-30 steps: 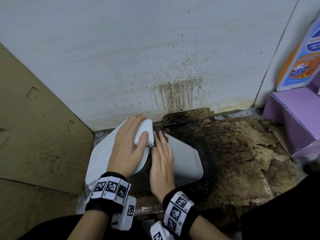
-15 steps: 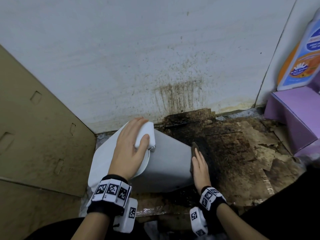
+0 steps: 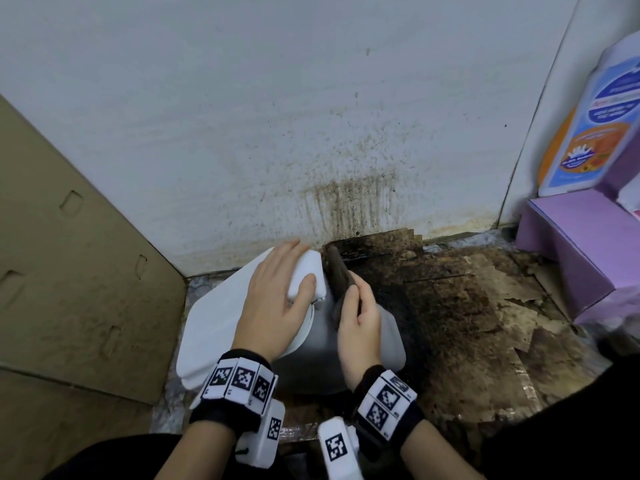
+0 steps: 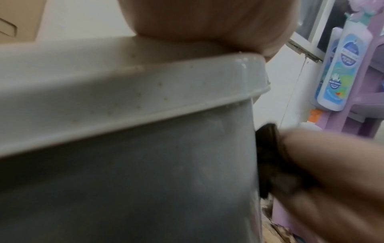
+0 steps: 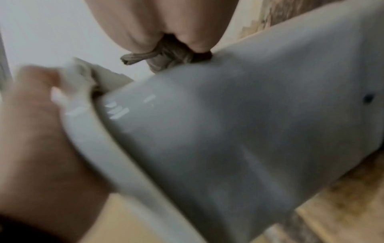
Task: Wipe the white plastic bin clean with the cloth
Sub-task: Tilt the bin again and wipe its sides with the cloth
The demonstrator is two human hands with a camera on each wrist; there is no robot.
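Observation:
The white plastic bin [image 3: 389,341] lies tilted on the floor, its lid [image 3: 221,317] turned to the left. My left hand [image 3: 277,306] grips the lid's upper corner, thumb on the near side. My right hand [image 3: 360,323] pinches a dark, dirty cloth [image 3: 337,271] and presses it against the bin's side just right of the lid corner. In the left wrist view the cloth [image 4: 268,148] shows at the edge of the bin wall [image 4: 145,164]. From the right wrist the cloth [image 5: 166,57] sits bunched under my fingers on the bin [image 5: 228,131], blurred by motion.
A stained white wall [image 3: 346,202] stands right behind the bin. Brown cardboard [image 3: 69,271] leans at the left. Dirty, dark-soaked cardboard sheets [image 3: 467,306] cover the floor to the right. A purple shelf [image 3: 581,244] with a bottle [image 3: 588,126] stands at the far right.
My right hand slid the cloth down to the bin's lower right end, then back up beside the lid corner. My left hand kept its grip on the lid.

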